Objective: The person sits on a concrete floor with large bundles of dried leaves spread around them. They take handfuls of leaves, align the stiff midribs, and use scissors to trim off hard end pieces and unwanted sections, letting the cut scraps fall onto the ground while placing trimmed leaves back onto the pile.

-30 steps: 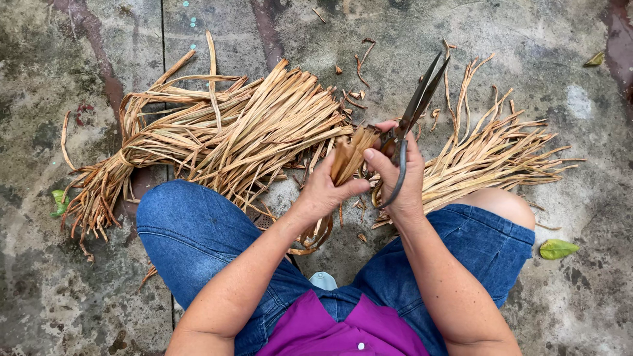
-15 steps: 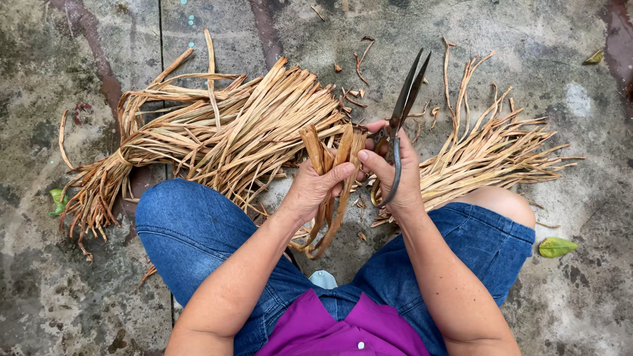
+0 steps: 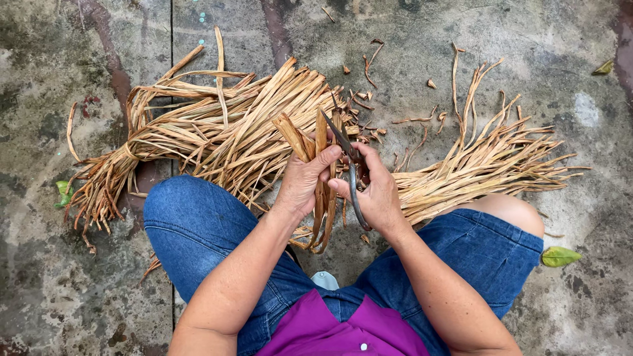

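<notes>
A few dry, tan leaf strips (image 3: pixel 321 191) are gripped upright in the closed fingers of the left hand (image 3: pixel 304 181), just above the knees. Beside them, dark scissors (image 3: pixel 349 165) are held in the right hand (image 3: pixel 377 194), fingers closed on the handle. Beyond, bundles of dried strips (image 3: pixel 224 135) are spread on the concrete floor (image 3: pixel 541 79).
</notes>
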